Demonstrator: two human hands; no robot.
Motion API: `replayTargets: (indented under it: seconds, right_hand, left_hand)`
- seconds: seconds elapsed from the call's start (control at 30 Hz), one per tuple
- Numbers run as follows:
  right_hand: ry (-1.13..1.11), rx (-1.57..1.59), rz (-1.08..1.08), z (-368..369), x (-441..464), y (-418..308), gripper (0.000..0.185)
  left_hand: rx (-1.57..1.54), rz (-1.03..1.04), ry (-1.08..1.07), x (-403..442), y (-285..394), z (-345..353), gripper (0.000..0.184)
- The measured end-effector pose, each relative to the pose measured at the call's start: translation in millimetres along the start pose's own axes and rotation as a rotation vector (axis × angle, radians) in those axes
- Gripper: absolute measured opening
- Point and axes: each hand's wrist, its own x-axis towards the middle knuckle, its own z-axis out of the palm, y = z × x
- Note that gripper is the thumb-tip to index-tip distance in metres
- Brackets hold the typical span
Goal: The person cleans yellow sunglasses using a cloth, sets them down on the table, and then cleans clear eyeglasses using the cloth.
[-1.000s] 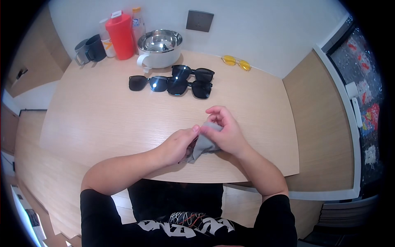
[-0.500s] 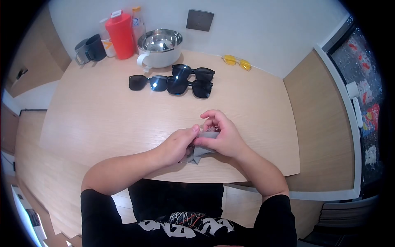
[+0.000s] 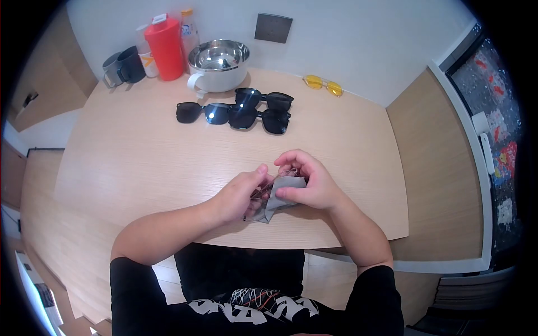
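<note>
Wood-grain tabletop (image 3: 145, 162) spreads beneath your forearms, with the white bowl (image 3: 221, 78) near its far edge, just where it stood half a second ago. Your red tumbler (image 3: 163, 50) stands just left of that bowl. Well nearer you than the bowl, and to its right, is your right hand (image 3: 316, 187): its thumb presses the cloth, while the index finger arches above. Your left hand (image 3: 242, 193), on your side of the bowl, has changed most: its thumb has lifted away from the fingers, which now show curled beneath; you cannot tell how firmly they grip. Three pairs of dark sunglasses (image 3: 242, 117) lie unmoved just in front of the bowl, and yellow glasses (image 3: 323, 85) rest to its right. Grey cloth (image 3: 287, 193), well in front of the bowl, shows a broader face than before. Against it, between your hands, sit thin-framed glasses (image 3: 273, 183), partly hidden, more of their frame showing now.
</note>
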Motion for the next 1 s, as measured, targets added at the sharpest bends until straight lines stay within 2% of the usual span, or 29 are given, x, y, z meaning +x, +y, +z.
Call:
replayTargets:
  seconds: [0.13,0.23,0.33,0.43,0.57,0.67,0.77,0.87,1.0]
  right_hand:
    - [0.047,-0.044,-0.051,-3,0,4,0.037]
    - [0.151,0.069,-0.031,-3,1,-1,0.029]
    - [0.136,0.014,-0.030,-3,2,1,0.030]
    - [0.044,-0.204,-0.047,8,-1,-3,0.037]
    - [0.113,-0.240,-0.042,4,0,0,0.039]
    - [0.227,-0.009,0.016,4,2,-1,0.043]
    - [0.244,0.052,-0.012,6,3,1,0.045]
    - [0.128,-0.254,-0.068,11,0,0,0.046]
    - [0.152,-0.250,-0.056,11,-1,2,0.048]
  left_hand:
    - [-0.022,0.034,-0.030,7,-9,-8,0.058]
    - [0.001,0.040,-0.020,5,-7,-5,0.057]
    - [-0.022,0.020,-0.025,7,-9,-8,0.056]
    - [-0.049,0.003,-0.026,6,-7,-6,0.056]
    - [-0.067,0.000,-0.011,8,-10,-8,0.057]
    - [-0.028,0.022,-0.011,5,-6,-5,0.056]
    - [-0.048,-0.001,0.002,4,-4,-3,0.056]
    - [-0.061,-0.017,-0.005,8,-9,-9,0.056]
    - [-0.093,-0.030,0.014,6,-6,-6,0.057]
